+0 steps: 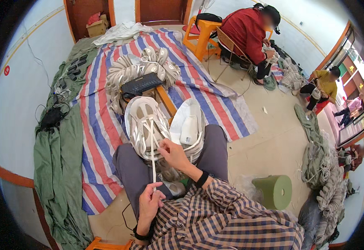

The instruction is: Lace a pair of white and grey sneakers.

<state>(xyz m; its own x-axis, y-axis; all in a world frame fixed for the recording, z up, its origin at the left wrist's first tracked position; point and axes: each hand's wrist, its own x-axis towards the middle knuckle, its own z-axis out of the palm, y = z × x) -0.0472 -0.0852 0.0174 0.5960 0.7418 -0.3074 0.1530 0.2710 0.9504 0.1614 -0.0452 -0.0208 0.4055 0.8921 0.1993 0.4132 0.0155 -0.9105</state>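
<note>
A beige and white sneaker upper (137, 121) rests on my lap, toe end away from me. A flat cream shoelace (153, 164) runs from its eyelets down toward me. My left hand (149, 203) is closed, pinching the lace low down near its lower end. Beside the lace, my right hand (174, 155) is closed, thumb and fingertips at the upper's right edge; part of the grip is hidden. Right of that upper lies another pale upper (190, 127) with its white inner side and a small label showing. More shoe parts lie beneath them.
Many beige uppers (119, 68) lie heaped ahead on a striped sheet (103, 137), near a black quilted case (141, 85). A green roll (273, 191) stands at my right. A person in red (246, 35) works at the back; another wears yellow (325, 85).
</note>
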